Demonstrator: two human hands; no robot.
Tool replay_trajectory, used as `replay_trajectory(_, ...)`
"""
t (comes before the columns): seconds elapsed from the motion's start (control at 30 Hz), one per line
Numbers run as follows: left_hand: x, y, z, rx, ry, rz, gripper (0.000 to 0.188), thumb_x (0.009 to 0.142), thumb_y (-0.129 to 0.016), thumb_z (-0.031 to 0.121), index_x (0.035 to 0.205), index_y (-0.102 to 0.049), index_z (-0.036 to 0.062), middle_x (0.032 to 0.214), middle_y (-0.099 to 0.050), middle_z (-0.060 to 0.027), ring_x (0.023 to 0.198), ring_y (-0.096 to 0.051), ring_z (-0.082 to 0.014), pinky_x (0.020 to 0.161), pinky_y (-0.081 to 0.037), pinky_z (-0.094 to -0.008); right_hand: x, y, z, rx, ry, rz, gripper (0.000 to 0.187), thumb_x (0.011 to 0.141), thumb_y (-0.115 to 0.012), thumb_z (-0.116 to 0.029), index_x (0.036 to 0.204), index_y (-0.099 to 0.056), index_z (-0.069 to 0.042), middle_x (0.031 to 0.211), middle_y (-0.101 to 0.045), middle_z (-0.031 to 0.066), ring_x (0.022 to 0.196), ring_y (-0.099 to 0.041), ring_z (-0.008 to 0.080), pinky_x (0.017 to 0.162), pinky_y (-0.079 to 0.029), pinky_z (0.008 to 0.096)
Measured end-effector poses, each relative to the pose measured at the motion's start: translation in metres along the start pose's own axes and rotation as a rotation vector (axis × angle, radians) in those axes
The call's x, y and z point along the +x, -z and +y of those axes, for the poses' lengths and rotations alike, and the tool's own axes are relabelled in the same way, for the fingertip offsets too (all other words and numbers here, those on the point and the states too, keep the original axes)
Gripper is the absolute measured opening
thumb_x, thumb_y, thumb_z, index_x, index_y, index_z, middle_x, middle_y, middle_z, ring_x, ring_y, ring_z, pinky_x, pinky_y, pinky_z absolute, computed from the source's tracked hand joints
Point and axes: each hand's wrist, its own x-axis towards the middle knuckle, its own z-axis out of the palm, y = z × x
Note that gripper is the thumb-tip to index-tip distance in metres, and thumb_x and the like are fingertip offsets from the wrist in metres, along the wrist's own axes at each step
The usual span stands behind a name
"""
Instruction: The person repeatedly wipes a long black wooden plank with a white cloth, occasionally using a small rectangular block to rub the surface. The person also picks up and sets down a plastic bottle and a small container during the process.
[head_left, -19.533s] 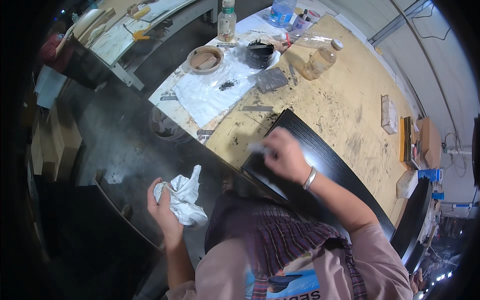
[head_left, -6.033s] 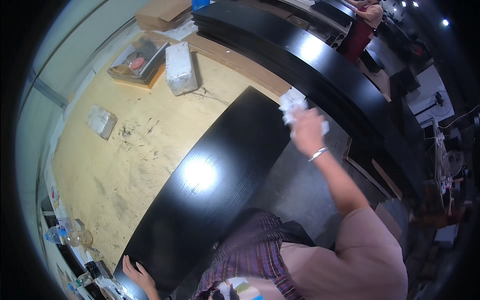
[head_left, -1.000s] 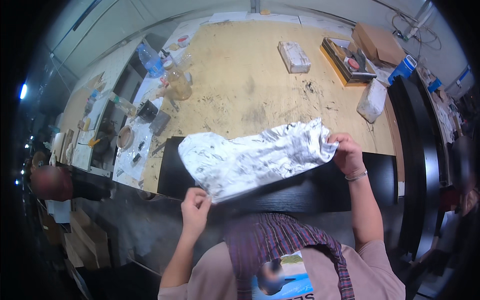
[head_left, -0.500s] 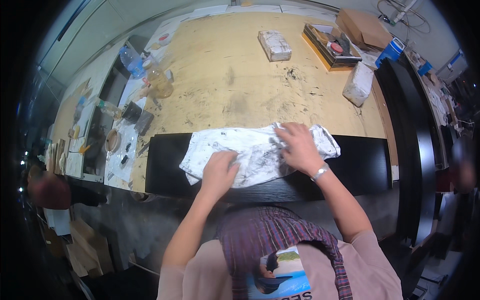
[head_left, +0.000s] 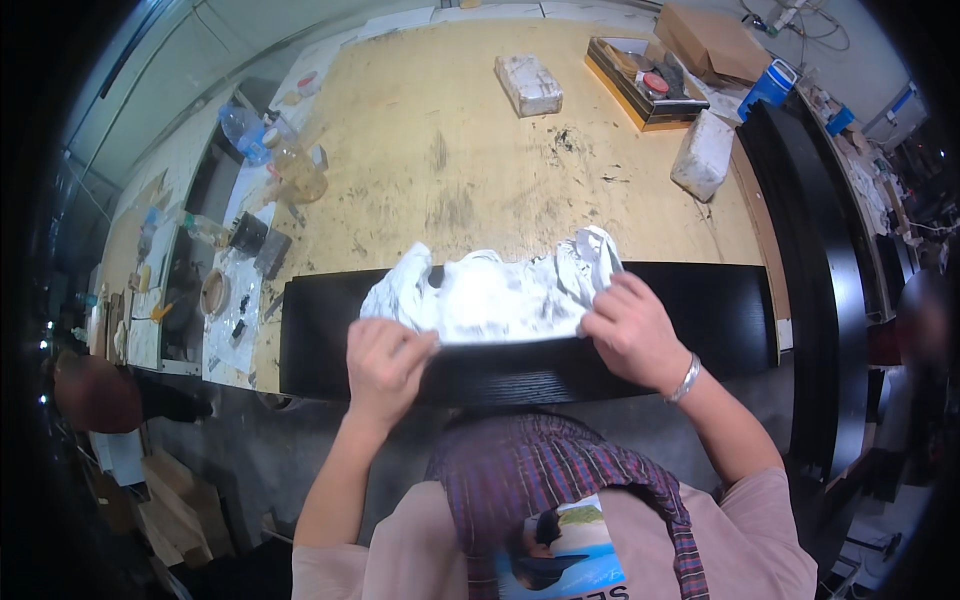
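Note:
A white cloth [head_left: 495, 292] with grey smudges stretches between my two hands, over a long black wood-grained board [head_left: 690, 310]. My left hand [head_left: 385, 365] grips the cloth's near left corner with its fingers closed. At the near right corner, my right hand [head_left: 635, 330] pinches the fabric, a metal band on its wrist. The cloth's near edge is drawn straight between the hands, while its far part lies bunched in folds. The board rests along the near edge of the table, both its ends showing past my hands.
Two pale wrapped blocks [head_left: 528, 86] [head_left: 704, 156] and an open box of odds and ends [head_left: 648, 85] sit on the stained tabletop [head_left: 420, 140]. Plastic bottles [head_left: 297, 170] and a dark cup [head_left: 248, 233] line the left side. Tall black boards [head_left: 815, 260] stand at the right.
My hands have gone from lying on the spread cloth to gripping its near corners. They have moved farther apart, and the cloth is now pulled up and bunched.

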Motion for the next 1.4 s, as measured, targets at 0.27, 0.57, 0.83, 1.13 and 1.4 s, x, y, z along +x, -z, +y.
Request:
replay_trajectory(0.27, -0.054, -0.009, 0.043, -0.126, 0.102, -0.007, 0.017, 0.07, -0.08, 0.003, 0.085, -0.073, 0.0067, 0.075, -0.059, -0.0056, 0.075, -0.059, -0.0258, 0.076, -0.045, -0.0406, -0.049, -0.022, -0.013, 0.26, -0.291, -0.492, 0.012, 0.078, -0.069, -0.014, 0.081, -0.062, -0.005, 0.084, -0.061, 0.0131, 0.083, -0.066, 0.0336, 0.071, -0.054, 0.0459)
replay_trajectory(0.57, -0.068, -0.017, 0.058, -0.253, 0.188, -0.262, 0.009, 0.075, -0.079, 0.009, 0.083, -0.075, 0.0098, 0.076, -0.067, -0.0047, 0.075, -0.065, -0.0245, 0.071, -0.052, -0.0374, -0.002, -0.077, -0.049, 0.215, -0.228, -0.217, 0.019, 0.08, -0.073, -0.019, 0.093, -0.064, -0.008, 0.088, -0.062, 0.0103, 0.079, -0.066, 0.0308, 0.066, -0.055, 0.0432)
replay_trajectory(0.83, -0.065, -0.01, 0.057, -0.345, 0.406, -0.029, 0.011, 0.076, -0.077, 0.002, 0.086, -0.075, 0.0035, 0.073, -0.068, -0.0091, 0.068, -0.064, -0.0266, 0.062, -0.05, -0.0368, 0.018, -0.096, -0.039, 0.839, -0.481, -0.163, 0.009, 0.082, -0.07, -0.01, 0.084, -0.069, -0.001, 0.086, -0.064, 0.0111, 0.084, -0.067, 0.0254, 0.075, -0.054, 0.037)
replay_trajectory(1.13, 0.001, 0.005, 0.011, -0.532, 0.333, -0.029, 0.07, 0.069, -0.087, 0.017, 0.132, -0.063, 0.0001, 0.116, -0.066, -0.0155, 0.109, -0.062, -0.0316, 0.096, -0.049, -0.0396, 0.092, -0.069, -0.043, 2.183, -0.549, -0.133, 0.012, 0.083, -0.059, -0.005, 0.091, -0.064, 0.002, 0.104, -0.068, 0.0114, 0.103, -0.062, 0.0207, 0.094, -0.048, 0.0338)
replay_trajectory(1.4, -0.029, 0.015, -0.063, -0.921, 0.65, -0.167, 0.021, 0.081, -0.08, 0.005, 0.099, -0.074, -0.0028, 0.085, -0.069, -0.0052, 0.077, -0.063, -0.0091, 0.068, -0.049, -0.0274, 0.187, -0.115, -0.051, 2.073, -0.632, -0.324, 0.011, 0.091, -0.06, -0.01, 0.097, -0.063, -0.002, 0.093, -0.068, 0.0096, 0.086, -0.068, 0.0181, 0.082, -0.056, 0.0326)
